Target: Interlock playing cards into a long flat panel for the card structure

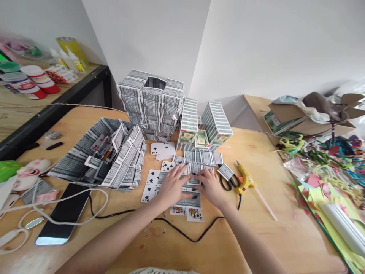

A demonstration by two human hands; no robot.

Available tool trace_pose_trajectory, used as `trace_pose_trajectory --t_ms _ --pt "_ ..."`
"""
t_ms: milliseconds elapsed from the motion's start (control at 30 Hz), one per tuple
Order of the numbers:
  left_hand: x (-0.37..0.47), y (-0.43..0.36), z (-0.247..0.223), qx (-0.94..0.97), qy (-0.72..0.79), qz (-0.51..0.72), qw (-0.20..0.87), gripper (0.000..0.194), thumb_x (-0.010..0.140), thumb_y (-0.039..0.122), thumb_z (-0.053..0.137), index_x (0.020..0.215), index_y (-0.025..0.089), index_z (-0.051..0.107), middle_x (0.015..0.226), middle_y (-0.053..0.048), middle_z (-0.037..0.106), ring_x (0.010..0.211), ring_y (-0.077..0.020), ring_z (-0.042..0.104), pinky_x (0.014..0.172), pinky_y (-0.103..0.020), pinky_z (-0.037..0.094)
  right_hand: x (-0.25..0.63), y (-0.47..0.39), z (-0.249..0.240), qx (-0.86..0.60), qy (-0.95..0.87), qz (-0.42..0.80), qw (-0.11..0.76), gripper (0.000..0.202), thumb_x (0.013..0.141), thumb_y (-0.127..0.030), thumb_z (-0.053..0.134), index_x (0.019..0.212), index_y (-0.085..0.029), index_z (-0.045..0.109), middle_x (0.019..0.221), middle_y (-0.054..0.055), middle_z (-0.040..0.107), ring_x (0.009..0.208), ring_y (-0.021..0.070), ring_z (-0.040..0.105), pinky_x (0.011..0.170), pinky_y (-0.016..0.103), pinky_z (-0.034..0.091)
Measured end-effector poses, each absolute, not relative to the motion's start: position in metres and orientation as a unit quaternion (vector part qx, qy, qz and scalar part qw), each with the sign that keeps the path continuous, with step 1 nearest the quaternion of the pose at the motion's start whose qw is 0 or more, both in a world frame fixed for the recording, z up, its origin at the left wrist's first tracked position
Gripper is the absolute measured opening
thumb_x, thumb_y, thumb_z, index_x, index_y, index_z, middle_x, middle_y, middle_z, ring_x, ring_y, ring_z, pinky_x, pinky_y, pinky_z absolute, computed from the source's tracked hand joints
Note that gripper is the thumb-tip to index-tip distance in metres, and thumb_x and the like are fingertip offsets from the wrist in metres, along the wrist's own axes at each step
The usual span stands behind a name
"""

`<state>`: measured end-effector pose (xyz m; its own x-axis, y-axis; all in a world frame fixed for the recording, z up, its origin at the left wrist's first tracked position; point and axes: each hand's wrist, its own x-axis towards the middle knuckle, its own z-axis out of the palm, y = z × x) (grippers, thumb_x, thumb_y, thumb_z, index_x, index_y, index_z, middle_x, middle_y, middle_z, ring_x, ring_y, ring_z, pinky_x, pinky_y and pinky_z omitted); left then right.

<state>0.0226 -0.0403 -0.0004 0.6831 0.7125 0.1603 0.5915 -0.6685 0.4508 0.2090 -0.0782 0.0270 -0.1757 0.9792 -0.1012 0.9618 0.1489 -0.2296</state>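
My left hand lies with its fingers spread over a flat sheet of grey-backed playing cards on the wooden table. Close to its right, my right hand touches the same cards with its fingertips, fingers bent and apart. Face-up cards stick out at the sheet's left side, among them a six of spades, and a queen shows at the bottom edge. Another row of cards lies just above. Behind stand boxed decks in stacks.
A card-built box stands at the back, with an open card container at left. Scissors and a yellow glue gun lie right. A black cable crosses in front. A phone lies left, coloured paper far right.
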Motion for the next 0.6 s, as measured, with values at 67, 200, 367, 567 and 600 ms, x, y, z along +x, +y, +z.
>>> trace_pose_trajectory --t_ms 67,200,367,567,600 --pt "0.023 -0.04 0.001 0.899 0.363 0.16 0.186 0.065 0.066 0.055 0.063 0.124 0.028 0.048 0.144 -0.004 0.028 0.133 -0.0295 0.017 0.106 -0.047 0.024 0.203 -0.078 0.032 -0.633 -0.766 0.114 0.011 0.023 0.08 -0.033 0.057 0.101 -0.025 0.063 0.101 0.006 0.053 0.094 0.0228 0.044 0.078 0.034 0.035" --pt "0.023 -0.041 0.002 0.898 0.365 0.164 0.186 0.062 0.067 0.052 0.064 0.121 0.027 0.05 0.144 -0.004 0.028 0.134 -0.0286 0.017 0.107 -0.045 0.023 0.195 -0.08 0.038 -0.637 -0.766 0.078 -0.035 0.023 0.083 -0.038 0.051 0.096 -0.023 0.063 0.1 0.008 0.053 0.096 0.0252 0.044 0.077 0.038 0.034" --pt "0.024 -0.042 0.001 0.895 0.368 0.173 0.181 0.061 0.067 0.052 0.064 0.12 0.024 0.052 0.144 -0.007 0.029 0.133 -0.0281 0.02 0.107 -0.046 0.022 0.199 -0.091 0.035 -0.651 -0.758 0.047 -0.013 0.024 0.088 -0.036 0.045 0.105 -0.028 0.06 0.103 0.006 0.055 0.097 0.0239 0.045 0.082 0.042 0.033" --pt "0.023 -0.044 0.002 0.895 0.365 0.181 0.183 0.061 0.069 0.055 0.061 0.12 0.023 0.052 0.144 -0.008 0.028 0.133 -0.0285 0.019 0.107 -0.047 0.023 0.198 -0.103 0.024 -0.681 -0.731 -0.001 0.044 0.025 0.091 -0.029 0.039 0.102 -0.027 0.061 0.096 0.005 0.058 0.098 0.0227 0.046 0.094 0.046 0.027" --pt "0.023 -0.044 0.003 0.894 0.367 0.18 0.183 0.06 0.069 0.054 0.061 0.12 0.023 0.052 0.144 -0.007 0.028 0.133 -0.0286 0.019 0.108 -0.047 0.023 0.196 -0.104 0.022 -0.683 -0.729 -0.009 0.045 0.025 0.091 -0.027 0.039 0.099 -0.025 0.062 0.095 0.005 0.058 0.097 0.0228 0.047 0.095 0.045 0.027"
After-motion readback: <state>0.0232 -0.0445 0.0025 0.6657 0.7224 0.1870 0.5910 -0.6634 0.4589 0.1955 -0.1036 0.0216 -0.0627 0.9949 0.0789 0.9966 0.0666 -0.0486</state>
